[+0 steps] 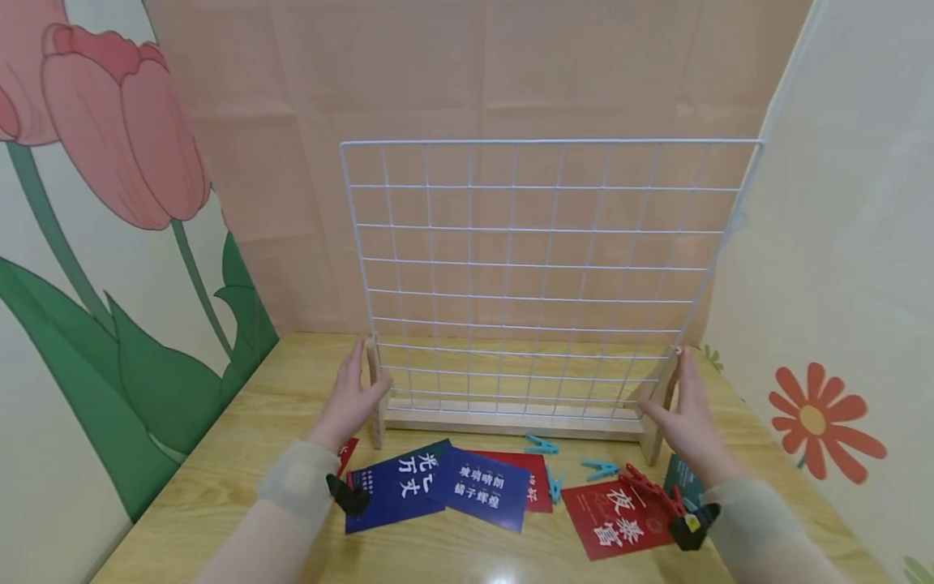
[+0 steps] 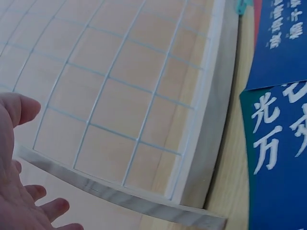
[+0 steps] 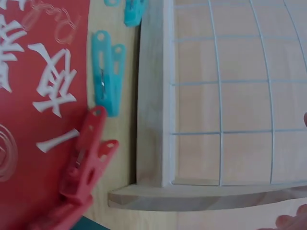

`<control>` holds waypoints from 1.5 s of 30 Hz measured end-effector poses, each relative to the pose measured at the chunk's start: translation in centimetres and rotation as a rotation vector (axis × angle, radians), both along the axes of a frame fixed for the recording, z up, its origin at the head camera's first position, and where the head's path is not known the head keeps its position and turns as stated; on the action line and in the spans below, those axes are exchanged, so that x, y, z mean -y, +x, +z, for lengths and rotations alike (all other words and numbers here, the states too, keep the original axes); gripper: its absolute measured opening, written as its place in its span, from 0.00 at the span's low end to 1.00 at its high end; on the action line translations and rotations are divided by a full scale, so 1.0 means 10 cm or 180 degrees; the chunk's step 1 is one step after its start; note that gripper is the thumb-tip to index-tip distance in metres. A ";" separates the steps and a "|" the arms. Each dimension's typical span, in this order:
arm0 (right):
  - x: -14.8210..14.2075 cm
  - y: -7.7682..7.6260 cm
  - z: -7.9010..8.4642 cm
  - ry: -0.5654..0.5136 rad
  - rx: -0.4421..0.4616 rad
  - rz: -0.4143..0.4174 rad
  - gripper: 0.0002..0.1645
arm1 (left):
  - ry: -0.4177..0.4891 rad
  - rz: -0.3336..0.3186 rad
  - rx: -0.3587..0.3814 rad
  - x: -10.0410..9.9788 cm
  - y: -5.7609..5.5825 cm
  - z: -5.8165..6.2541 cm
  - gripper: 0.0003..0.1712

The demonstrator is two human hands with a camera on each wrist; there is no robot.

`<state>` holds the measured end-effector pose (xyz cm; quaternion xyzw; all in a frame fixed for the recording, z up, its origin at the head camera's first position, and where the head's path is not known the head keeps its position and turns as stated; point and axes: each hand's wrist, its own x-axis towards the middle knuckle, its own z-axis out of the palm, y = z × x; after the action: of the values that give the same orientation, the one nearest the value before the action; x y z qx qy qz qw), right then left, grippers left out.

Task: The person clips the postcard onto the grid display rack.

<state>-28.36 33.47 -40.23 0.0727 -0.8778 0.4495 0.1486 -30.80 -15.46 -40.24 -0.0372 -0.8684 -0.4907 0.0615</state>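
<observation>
Since a wooden stand (image 1: 511, 422) appears to carry its lower part, the single white wire grid (image 1: 507, 264) is upright at mid-worktop (image 1: 241, 470), and the left hand (image 1: 350, 401) and right hand (image 1: 691, 422), thumbs and fingers spread to either side of the two end posts (image 1: 375, 405), presumably steady it, though firm contact is hard to confirm. In front, seemingly for easy reach, lie at least six printed cards (image 1: 485, 488), some overlapping, three blue clips (image 1: 601, 470) and apparently two red clips (image 1: 649, 491).
</observation>
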 end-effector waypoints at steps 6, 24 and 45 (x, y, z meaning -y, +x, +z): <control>0.07 0.13 -0.10 0.0045 -0.0158 -0.0120 0.58 | 0.0033 0.0074 0.0081 -0.03 0.14 -0.07 0.51; 0.51 0.43 -0.34 0.0170 0.0491 -0.0135 0.51 | -0.0009 0.0298 0.0226 -0.13 0.50 -0.39 0.47; 0.91 0.22 -0.59 0.0756 0.1546 -0.0026 0.46 | -0.0392 -0.0269 0.0506 -0.57 0.49 -0.65 0.35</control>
<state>-26.13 24.41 -46.18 -0.0239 -0.9346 0.3471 -0.0741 -25.91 -9.81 -46.70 -0.0384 -0.8967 -0.4399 -0.0307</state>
